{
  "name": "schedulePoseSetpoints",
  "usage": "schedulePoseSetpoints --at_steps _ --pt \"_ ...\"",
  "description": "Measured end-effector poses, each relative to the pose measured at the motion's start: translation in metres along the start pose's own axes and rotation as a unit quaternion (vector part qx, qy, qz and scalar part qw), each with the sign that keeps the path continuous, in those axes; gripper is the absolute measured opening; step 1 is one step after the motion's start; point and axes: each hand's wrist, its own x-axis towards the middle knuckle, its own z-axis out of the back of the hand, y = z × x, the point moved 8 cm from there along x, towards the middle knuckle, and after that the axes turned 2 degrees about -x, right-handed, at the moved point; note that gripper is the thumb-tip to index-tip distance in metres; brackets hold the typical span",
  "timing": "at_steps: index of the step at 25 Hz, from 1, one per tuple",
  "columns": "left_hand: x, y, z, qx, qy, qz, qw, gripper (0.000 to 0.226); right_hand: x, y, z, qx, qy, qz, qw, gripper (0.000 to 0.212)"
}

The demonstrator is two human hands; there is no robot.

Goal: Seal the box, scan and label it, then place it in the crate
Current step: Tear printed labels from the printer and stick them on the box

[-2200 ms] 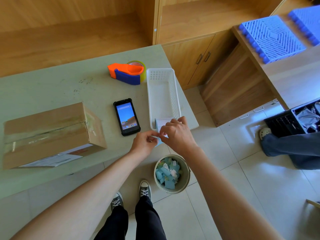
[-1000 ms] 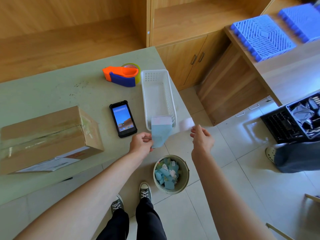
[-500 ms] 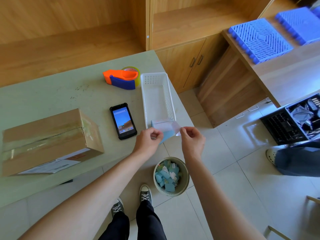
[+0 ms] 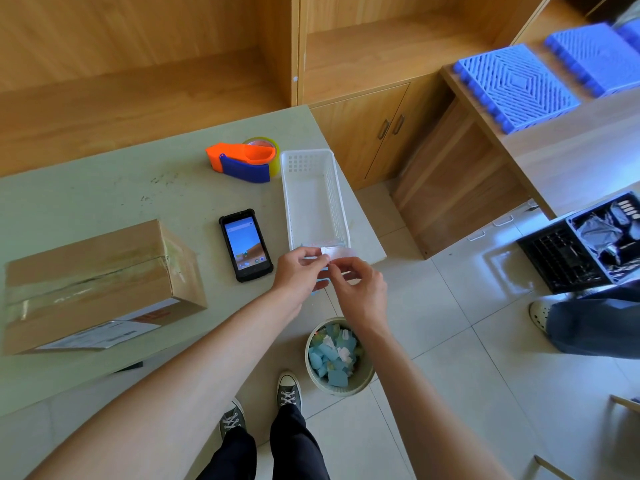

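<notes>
A taped cardboard box (image 4: 93,282) lies at the left of the green table (image 4: 114,195), with a printed sheet on its near side. Over the table's right front corner, my left hand (image 4: 300,271) and my right hand (image 4: 360,289) meet and pinch a small white label (image 4: 337,252) with a blue backing, mostly hidden by the fingers. A black handheld scanner (image 4: 246,244) with a lit screen lies between the box and my hands. The black crate (image 4: 585,251) stands on the floor at the far right, holding dark bags.
A white plastic basket (image 4: 313,188) stands just behind my hands, and an orange and blue tape dispenser (image 4: 242,161) lies beyond it. A waste bin (image 4: 339,358) of blue backing scraps stands on the floor below my hands. Another person's leg (image 4: 595,327) is beside the crate.
My hands pulled the label and its blue backing apart a second ago, then came back together. They now pinch it close together in front of the basket.
</notes>
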Motion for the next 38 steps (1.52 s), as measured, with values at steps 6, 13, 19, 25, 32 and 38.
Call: schedulePoseSetpoints --at_steps 6,13,19,25,32,38 --pt "-0.002 -0.010 0.011 0.018 0.003 -0.033 0.999 0.007 0.008 -0.005 0.020 0.059 -0.071 -0.046 0.995 0.017" --pt "-0.009 -0.028 0.020 0.032 0.018 -0.062 0.997 0.005 0.025 -0.001 0.019 0.091 -0.053 -0.060 0.993 0.014" --pt "-0.015 -0.044 0.033 0.023 0.007 -0.080 0.997 0.012 0.024 0.012 0.016 0.125 -0.058 -0.046 0.989 0.012" --pt "-0.024 -0.069 0.073 0.033 -0.047 -0.126 0.990 0.019 0.025 0.053 -0.002 0.143 -0.008 0.008 0.990 0.008" --pt "-0.030 -0.098 0.132 0.022 -0.119 -0.162 0.979 0.003 0.024 0.110 -0.035 0.164 0.021 0.049 0.985 0.006" --pt "-0.041 -0.117 0.194 0.012 -0.186 -0.179 0.966 0.005 0.017 0.157 -0.087 0.151 0.060 0.073 0.984 0.003"
